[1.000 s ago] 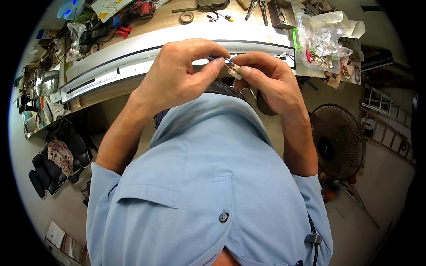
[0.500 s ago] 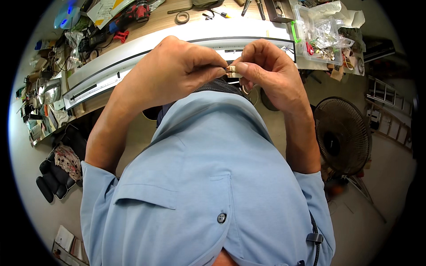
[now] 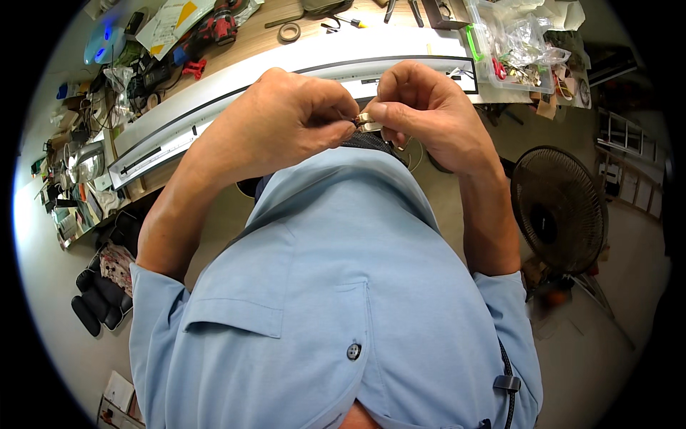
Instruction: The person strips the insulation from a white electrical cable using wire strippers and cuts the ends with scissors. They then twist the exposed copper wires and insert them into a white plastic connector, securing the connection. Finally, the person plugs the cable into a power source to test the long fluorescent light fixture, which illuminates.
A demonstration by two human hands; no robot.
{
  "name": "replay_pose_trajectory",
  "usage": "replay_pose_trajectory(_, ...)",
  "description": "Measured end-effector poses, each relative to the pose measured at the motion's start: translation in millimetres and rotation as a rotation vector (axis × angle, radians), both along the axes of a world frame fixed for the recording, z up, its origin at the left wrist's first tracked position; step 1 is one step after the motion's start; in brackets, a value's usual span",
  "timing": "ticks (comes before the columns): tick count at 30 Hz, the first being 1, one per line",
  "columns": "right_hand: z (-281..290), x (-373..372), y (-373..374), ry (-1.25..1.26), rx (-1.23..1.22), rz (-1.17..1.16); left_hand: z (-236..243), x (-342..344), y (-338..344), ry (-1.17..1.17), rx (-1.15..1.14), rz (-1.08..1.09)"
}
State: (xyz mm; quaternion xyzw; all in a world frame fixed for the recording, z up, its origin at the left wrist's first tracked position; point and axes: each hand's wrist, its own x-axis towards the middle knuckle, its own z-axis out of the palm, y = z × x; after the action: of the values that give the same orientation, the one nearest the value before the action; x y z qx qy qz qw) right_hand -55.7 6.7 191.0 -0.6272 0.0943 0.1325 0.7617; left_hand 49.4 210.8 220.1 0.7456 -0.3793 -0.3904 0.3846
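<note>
In front of my body, both hands meet over the table's near edge. My right hand [image 3: 432,125] pinches a small cream-coloured piece [image 3: 369,126] with two pale parts side by side, like a small connector, between thumb and fingers. My left hand [image 3: 282,129] is closed in a pinch at the piece's reddish-brown left end; what lies between those fingertips is too small to make out. Just beyond the hands lies a long white panel with a black rim [image 3: 207,123], and the hands and forearm cover part of it.
On the wooden table stand a tape roll [image 3: 289,32], a red-and-black power tool [image 3: 220,28] and a clear plastic bin [image 3: 525,71] of bags and small parts. Clutter fills the left side. A black fan [image 3: 557,207] stands at my right, near a ladder [image 3: 629,136].
Both hands have shifted slightly left, still together. The cream piece has turned a little between the fingers. The whole view has also shifted slightly.
</note>
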Motion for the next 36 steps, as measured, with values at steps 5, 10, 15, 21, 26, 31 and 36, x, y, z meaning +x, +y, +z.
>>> replay_pose_trajectory(5, -3.6, -0.9, 2.3, 0.026, 0.001, -0.028, -4.8, -3.4, 0.4, -0.131, -0.032, 0.018)
replay_pose_trajectory(10, -2.4, -0.3, 4.5, 0.067, -0.033, -0.041, -9.2, -5.4, 1.7, -0.330, -0.057, -0.008)
replay_pose_trajectory(15, -0.6, 1.2, 4.5, 0.088, -0.014, -0.055, -16.4, -6.7, 1.9, -0.456, -0.120, -0.021)
replay_pose_trajectory(21, -2.3, 3.4, 4.5, 0.082, -0.017, -0.048, -22.6, -10.2, 3.4, -0.495, -0.152, -0.008)
replay_pose_trajectory(26, -2.8, 3.8, 5.7, 0.084, -0.018, -0.073, -24.9, -14.5, 3.6, -0.499, -0.217, 0.041)
replay_pose_trajectory(31, -3.1, 2.4, 7.0, 0.073, -0.059, -0.052, -28.7, -13.8, 3.8, -0.517, -0.268, 0.037)
replay_pose_trajectory(36, -1.5, -0.1, 4.7, 0.164, -0.095, 0.047, -33.1, -15.3, 5.7, -0.471, -0.258, 0.045)
